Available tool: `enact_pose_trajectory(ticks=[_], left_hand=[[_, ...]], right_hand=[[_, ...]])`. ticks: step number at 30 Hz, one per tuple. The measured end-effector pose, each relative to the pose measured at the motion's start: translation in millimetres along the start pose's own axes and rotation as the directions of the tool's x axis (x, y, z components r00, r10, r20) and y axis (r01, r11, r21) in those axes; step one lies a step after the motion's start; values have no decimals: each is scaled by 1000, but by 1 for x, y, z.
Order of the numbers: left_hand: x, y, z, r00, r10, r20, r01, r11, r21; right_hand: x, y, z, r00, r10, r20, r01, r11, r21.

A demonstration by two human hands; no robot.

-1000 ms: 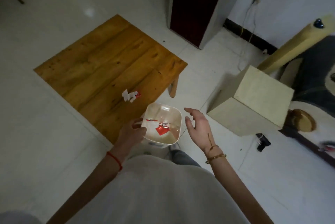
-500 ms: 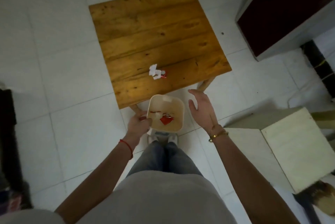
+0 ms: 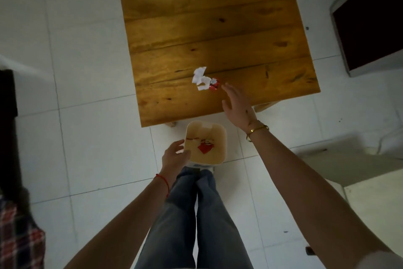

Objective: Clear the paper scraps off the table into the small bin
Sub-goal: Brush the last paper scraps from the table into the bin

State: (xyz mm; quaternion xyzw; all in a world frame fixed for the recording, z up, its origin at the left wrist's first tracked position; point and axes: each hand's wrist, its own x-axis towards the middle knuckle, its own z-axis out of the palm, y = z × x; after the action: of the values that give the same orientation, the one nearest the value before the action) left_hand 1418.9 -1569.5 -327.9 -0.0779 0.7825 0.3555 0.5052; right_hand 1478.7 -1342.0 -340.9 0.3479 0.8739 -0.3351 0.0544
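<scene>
From up here I take the wooden tabletop (image 3: pixel 209 29) first: it fills the upper middle of my view, bare except for one small cluster. The small bin (image 3: pixel 222 135) sits below its near edge, toward 6 o'clock of the tabletop, with red and white scraps already lying on its floor. My left hand (image 3: pixel 174 158) holds the bin at its 9 o'clock rim, fingers curled over the edge. My right hand (image 3: pixel 236 106) hangs over the tabletop's near right part, fingers spread wide and holding nothing, their tips just beside the paper scraps (image 3: pixel 204 81). That white and red crumple lies at about 11 o'clock from the hand and 12 o'clock from the bin, well in from the near edge. My worry is the sweep: the pieces look light and loosely bunched, so a flat open hand could scatter them, and some might slide past the bin's narrow mouth onto the white floor (image 3: pixel 87 94). The bin's rim seems to sit below the tabletop's edge rather than against it, so a gap there could let bits drop between. A one-sided grip could also tip the bin and spill what it already holds.
</scene>
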Motion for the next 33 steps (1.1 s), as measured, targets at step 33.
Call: enact_pose_trajectory(ticks=[33], left_hand=[[102, -29, 39, 994, -108, -27, 103, 986, -127]], right_hand=[[30, 43, 79, 946, -310, 99, 320, 941, -109]])
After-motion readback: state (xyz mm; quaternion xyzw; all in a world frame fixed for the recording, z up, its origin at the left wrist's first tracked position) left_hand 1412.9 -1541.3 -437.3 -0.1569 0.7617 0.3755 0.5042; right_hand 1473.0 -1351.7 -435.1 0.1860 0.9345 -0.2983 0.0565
